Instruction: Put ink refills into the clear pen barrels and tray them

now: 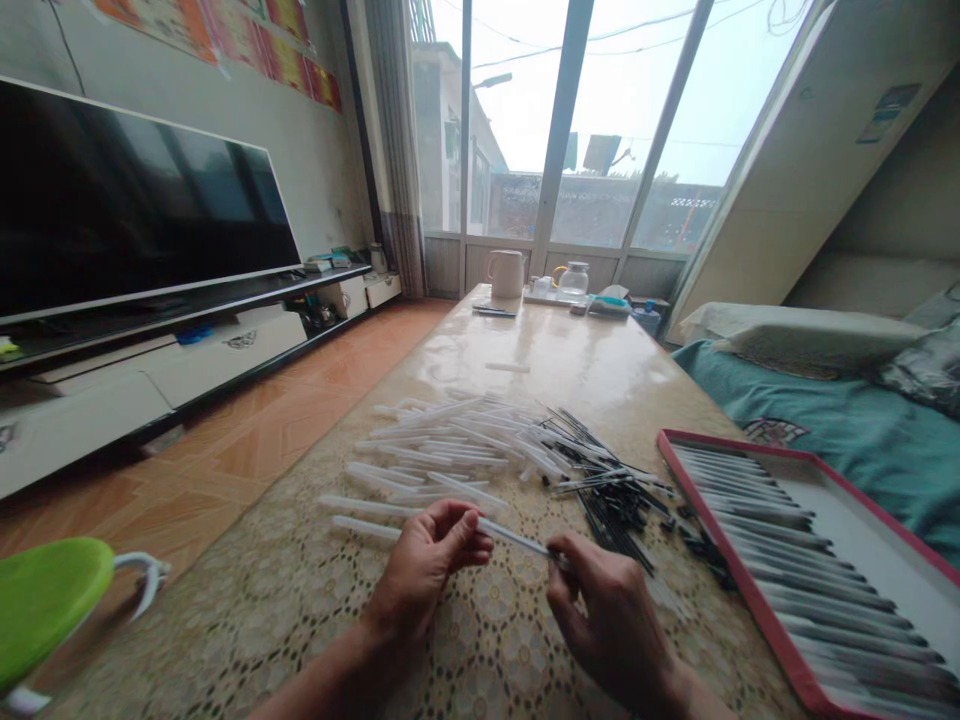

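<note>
A slim whitish pen (514, 537) stretches between my two hands above the patterned tablecloth. My left hand (435, 550) pinches its left end between thumb and fingers. At the other end my right hand (607, 605) has its fingers closed round the tip, which they hide. Beyond my left hand lies a loose pile of translucent white pen barrels (450, 445). Black and clear pen refills (592, 440) are heaped past my right hand, with small black caps (705, 550) to their right.
A red-rimmed box (750, 620) at the right holds a row of finished-looking pens (810, 570). One barrel (508, 367) lies apart farther up the table (592, 360). At the far end stand a pitcher (506, 273) and a glass jar (574, 280). A green stool (56, 605) is at lower left.
</note>
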The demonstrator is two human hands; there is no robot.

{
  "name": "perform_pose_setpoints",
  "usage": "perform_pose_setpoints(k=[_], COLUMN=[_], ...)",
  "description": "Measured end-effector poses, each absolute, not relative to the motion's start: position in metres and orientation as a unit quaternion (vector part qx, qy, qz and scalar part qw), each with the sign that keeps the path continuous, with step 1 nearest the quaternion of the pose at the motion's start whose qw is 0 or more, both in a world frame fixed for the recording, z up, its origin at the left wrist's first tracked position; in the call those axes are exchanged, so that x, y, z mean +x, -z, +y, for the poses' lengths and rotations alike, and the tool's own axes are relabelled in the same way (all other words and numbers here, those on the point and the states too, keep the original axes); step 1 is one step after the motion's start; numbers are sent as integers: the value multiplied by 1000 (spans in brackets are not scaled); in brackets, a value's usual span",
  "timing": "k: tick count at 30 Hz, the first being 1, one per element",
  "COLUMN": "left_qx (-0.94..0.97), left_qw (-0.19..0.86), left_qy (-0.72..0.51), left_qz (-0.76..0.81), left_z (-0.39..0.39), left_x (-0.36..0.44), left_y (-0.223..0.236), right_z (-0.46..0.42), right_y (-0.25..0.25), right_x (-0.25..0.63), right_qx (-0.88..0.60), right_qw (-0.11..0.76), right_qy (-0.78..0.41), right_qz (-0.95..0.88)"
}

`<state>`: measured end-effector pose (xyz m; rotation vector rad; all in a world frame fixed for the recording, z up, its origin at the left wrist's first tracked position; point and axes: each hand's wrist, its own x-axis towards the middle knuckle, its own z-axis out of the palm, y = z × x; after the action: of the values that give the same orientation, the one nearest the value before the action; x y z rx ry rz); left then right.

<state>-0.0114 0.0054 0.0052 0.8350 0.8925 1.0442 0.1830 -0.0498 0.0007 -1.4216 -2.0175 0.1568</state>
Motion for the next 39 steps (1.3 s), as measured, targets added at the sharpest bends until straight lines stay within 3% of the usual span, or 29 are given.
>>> perform_pose_setpoints(k=[7, 12, 16, 23, 26, 35, 39], left_qx=[474, 483, 488, 530, 530, 502, 459], left_qw=[664, 664, 647, 628, 633, 616, 597], left_qy=[-440, -455, -471, -458, -455, -474, -513], left_qz=[375, 344, 348, 339, 332, 379, 412], left_z=[1, -7, -14, -21, -17, -1, 2], left_x=[-7, 0, 1, 0, 2, -2, -5], left_y=[0, 6, 4, 1, 2, 4, -4], right_z=[-44, -46, -49, -49, -45, -32, -19], right_y=[6, 6, 3, -14, -17, -51, -58], right_x=[186, 183, 182, 187, 189, 251, 328], right_qx=[-522, -505, -533, -517, -516, -638, -731], right_qw=[226, 230, 222, 263, 257, 252, 148], right_qy=[39, 71, -29, -330, -373, -158, -12], right_qz=[-821, -829, -816, -745, -727, -710, -666])
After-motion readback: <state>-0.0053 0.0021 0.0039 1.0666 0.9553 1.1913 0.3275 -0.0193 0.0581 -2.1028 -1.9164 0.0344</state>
